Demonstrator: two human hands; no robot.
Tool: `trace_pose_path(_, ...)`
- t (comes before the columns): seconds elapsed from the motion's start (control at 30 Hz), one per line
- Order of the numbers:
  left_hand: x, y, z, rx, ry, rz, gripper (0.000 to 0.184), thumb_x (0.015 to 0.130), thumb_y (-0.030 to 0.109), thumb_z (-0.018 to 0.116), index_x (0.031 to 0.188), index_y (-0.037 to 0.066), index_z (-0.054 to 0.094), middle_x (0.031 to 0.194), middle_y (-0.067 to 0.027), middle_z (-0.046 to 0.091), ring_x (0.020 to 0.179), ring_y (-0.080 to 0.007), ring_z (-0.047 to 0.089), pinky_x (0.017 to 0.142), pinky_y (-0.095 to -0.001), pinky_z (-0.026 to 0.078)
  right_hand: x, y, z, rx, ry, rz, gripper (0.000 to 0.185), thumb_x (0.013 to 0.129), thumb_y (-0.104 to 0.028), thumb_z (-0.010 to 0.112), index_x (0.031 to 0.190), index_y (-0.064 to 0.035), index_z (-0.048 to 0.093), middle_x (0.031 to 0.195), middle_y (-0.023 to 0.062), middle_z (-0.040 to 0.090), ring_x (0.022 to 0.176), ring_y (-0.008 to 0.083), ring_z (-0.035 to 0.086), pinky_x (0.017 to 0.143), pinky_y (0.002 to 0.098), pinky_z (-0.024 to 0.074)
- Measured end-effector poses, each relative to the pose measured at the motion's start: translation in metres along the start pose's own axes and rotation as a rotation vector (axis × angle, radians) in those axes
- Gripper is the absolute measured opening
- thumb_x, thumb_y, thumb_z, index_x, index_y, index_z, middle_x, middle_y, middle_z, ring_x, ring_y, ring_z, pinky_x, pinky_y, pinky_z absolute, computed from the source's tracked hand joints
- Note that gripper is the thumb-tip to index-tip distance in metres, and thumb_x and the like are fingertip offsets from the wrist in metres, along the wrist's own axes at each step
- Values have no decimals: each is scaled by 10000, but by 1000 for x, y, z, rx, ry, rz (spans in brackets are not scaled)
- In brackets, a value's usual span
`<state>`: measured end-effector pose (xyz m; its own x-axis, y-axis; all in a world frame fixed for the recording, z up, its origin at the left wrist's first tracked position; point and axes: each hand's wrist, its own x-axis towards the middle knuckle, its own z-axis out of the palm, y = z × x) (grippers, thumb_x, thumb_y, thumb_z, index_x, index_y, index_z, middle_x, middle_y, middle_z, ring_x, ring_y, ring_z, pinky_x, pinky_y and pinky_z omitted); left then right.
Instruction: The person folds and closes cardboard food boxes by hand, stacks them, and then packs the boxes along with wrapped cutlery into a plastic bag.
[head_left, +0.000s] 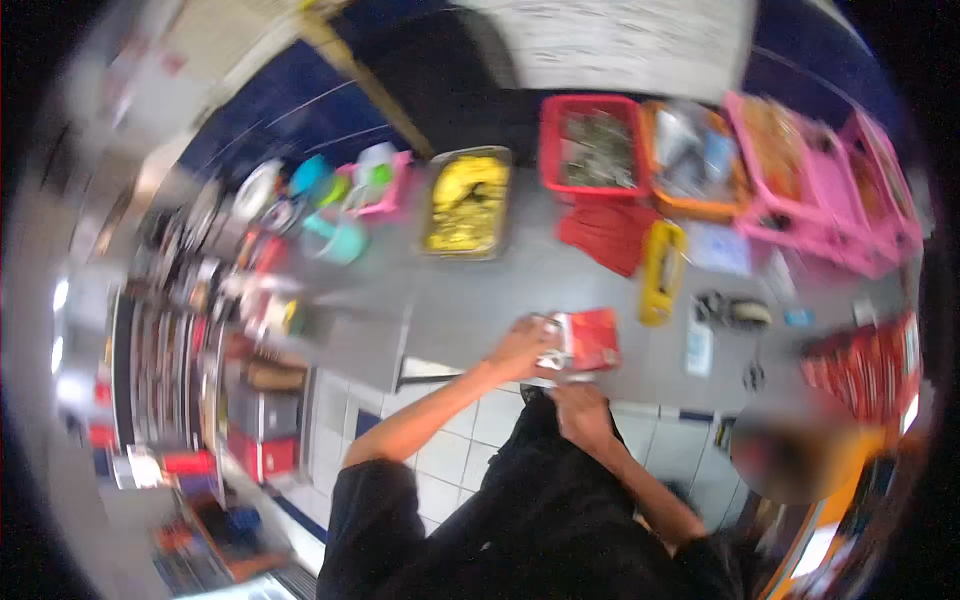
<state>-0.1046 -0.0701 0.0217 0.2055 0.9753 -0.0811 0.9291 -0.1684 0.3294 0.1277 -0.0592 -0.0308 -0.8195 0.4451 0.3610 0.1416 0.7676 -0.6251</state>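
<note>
At the near edge of the grey table, a red packet (594, 340) with a whitish left end is held over the tabletop. My left hand (522, 348) grips that whitish end, fingers closed around it. Just below, my right hand (583, 412) is closed at the packet's near side, by a small pale edge. Motion blur hides the exact placing of its fingertips. Beyond the packet lie a red cloth (610, 236) and a long yellow object (661, 272).
A metal tray of yellow food (467, 203) stands at the back. Right of it are a red basket (545, 150), an orange basket (690, 208) and pink baskets (826, 200). A turquoise cup (340, 240) stands left. A person (840, 455), partly blurred, is at right.
</note>
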Motion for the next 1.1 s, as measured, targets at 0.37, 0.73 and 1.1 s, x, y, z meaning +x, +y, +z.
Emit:
trace_pose_path(0.37, -115, -96, -23, -311, 557, -306, 217, 879, 263, 667, 981, 73, 692, 1261, -150, 622, 1154, -358, 576, 997, -459, 449, 142, 28, -27, -299, -589, 97, 881, 629, -446, 844, 1336, -45, 503, 1509, 247, 335, 1396, 460, 309, 1134, 625, 211)
trace_pose_path(0.73, -450, -442, -85, 346, 892, -1466, 164, 896, 153, 565, 994, 80, 674, 1050, -138, 662, 1101, -325, 588, 924, -505, 459, 107, -7, -34, -653, -218, 615, 766, 730, -459, 794, 1307, -40, 514, 1449, 289, 405, 1344, 471, 376, 1113, 554, 301)
trace_pose_path(1.1, -336, -314, -60, 152, 692, -1184, 184, 865, 138, 612, 939, 6, 717, 1155, -247, 631, 1120, -398, 545, 1018, -497, 394, 289, -131, 78, -6, -51, 354, 224, 887, -145, 694, 1056, -6, 650, 1082, 200, 673, 1047, 388, 635, 924, 418, 493)
